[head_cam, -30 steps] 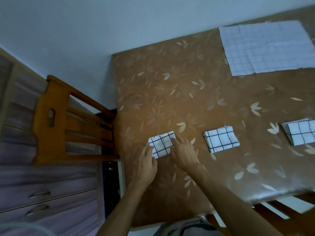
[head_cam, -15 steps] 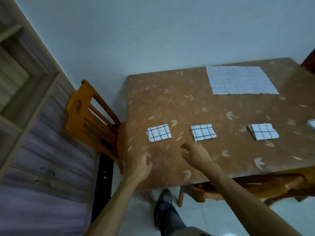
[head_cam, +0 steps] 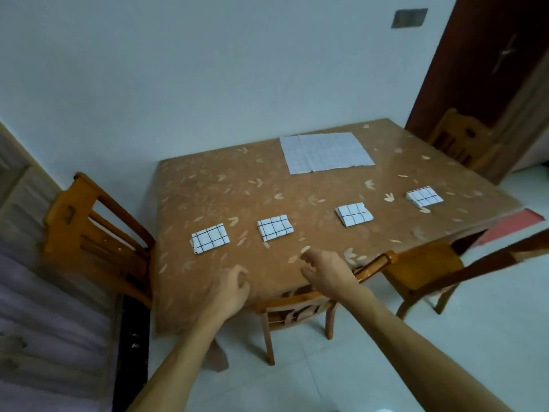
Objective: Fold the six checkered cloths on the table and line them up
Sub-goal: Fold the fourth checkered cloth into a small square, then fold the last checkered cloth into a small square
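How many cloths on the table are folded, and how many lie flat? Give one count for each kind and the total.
Folded cloths: 4
Flat cloths: 1 seen, perhaps more stacked under it
Total: 5 seen

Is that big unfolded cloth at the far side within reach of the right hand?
Probably, with a lean. The right hand hangs empty over the near edge, and only flat folded cloths lie between it and the unfolded cloth. The chair tucked in front may hinder.
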`<state>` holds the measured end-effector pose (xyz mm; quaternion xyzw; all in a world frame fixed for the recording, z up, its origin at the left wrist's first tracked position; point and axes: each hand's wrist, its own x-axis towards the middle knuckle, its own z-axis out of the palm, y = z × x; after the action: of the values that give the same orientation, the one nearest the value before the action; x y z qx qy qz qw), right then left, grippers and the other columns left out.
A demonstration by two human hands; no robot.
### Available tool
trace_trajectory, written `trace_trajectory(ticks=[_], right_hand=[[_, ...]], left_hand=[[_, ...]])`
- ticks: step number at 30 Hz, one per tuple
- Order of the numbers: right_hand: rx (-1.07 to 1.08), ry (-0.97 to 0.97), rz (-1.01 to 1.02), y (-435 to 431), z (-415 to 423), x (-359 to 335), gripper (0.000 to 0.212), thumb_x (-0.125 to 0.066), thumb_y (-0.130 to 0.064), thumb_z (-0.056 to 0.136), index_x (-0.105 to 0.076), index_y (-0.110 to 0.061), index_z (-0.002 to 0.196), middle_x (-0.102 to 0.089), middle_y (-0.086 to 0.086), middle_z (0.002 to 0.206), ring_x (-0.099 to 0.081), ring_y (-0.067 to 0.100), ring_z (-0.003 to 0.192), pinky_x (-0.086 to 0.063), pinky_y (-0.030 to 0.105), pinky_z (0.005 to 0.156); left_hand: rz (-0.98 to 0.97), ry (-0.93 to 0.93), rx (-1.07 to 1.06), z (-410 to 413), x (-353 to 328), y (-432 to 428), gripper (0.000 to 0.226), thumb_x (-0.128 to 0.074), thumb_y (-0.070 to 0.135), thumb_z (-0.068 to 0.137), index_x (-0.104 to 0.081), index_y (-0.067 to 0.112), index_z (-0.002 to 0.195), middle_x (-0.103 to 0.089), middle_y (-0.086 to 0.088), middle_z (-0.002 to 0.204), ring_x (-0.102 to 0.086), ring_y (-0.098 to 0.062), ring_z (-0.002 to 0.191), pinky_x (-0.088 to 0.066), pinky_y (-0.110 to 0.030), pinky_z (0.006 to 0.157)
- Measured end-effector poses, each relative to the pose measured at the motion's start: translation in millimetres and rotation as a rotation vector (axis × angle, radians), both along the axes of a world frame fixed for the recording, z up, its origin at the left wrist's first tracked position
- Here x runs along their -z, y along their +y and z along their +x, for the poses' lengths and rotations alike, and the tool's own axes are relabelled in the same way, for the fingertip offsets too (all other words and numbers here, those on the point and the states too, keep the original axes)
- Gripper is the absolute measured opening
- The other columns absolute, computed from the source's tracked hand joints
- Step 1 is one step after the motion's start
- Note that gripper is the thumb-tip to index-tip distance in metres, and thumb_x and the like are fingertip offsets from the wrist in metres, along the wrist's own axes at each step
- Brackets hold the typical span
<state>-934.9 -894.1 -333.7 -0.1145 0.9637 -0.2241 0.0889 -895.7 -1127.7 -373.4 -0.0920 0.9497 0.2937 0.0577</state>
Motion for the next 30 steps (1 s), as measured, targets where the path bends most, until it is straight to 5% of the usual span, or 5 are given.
trace_trajectory(ticks=[7, 16, 26, 30], right_hand=[[0.074, 0.004, -0.057, 109, -12, -9, 0.037, -0.052, -0.033, 0.094, -0.059, -0.018, 0.128, -0.065, 0.001, 0.121, -0.062, 0.018, 0.106, -0.055, 0.037, 0.090], [0.080, 0.013, -0.071, 248, -52, -20, 0.035, -0.052, -0.029, 0.096, -0.058, -0.019, 0.129, -0.064, 0.002, 0.123, -0.063, 0.017, 0.104, -0.055, 0.033, 0.090], [0.114, 0.008, -0.081, 320, -117, -19, 0.037, -0.050, -0.030, 0.094, -0.059, -0.018, 0.128, -0.065, 0.003, 0.121, -0.062, 0.019, 0.106, -0.055, 0.033, 0.089], [0.110, 0.016, -0.057, 325, -161, -17, 0.037, -0.051, -0.030, 0.093, -0.059, -0.019, 0.128, -0.065, 0.003, 0.121, -0.062, 0.020, 0.108, -0.053, 0.034, 0.089]], left_hand=[[-0.029, 0.031, 0.073, -24, -23, 119, 0.026, -0.061, 0.021, 0.094, -0.064, 0.026, 0.119, -0.064, 0.005, 0.115, -0.062, -0.011, 0.096, -0.053, -0.027, 0.081], [-0.002, 0.055, 0.096, -63, -43, 273, 0.023, -0.061, 0.025, 0.092, -0.065, 0.026, 0.116, -0.066, 0.003, 0.113, -0.061, -0.015, 0.100, -0.054, -0.035, 0.089], [-0.003, 0.054, 0.119, -138, -51, 341, 0.028, -0.057, 0.016, 0.096, -0.064, 0.023, 0.122, -0.063, 0.001, 0.121, -0.059, -0.014, 0.107, -0.044, -0.022, 0.080], [0.005, 0.035, 0.125, -184, -50, 342, 0.026, -0.056, 0.020, 0.092, -0.065, 0.027, 0.116, -0.066, 0.005, 0.110, -0.062, -0.016, 0.103, -0.050, -0.029, 0.085]])
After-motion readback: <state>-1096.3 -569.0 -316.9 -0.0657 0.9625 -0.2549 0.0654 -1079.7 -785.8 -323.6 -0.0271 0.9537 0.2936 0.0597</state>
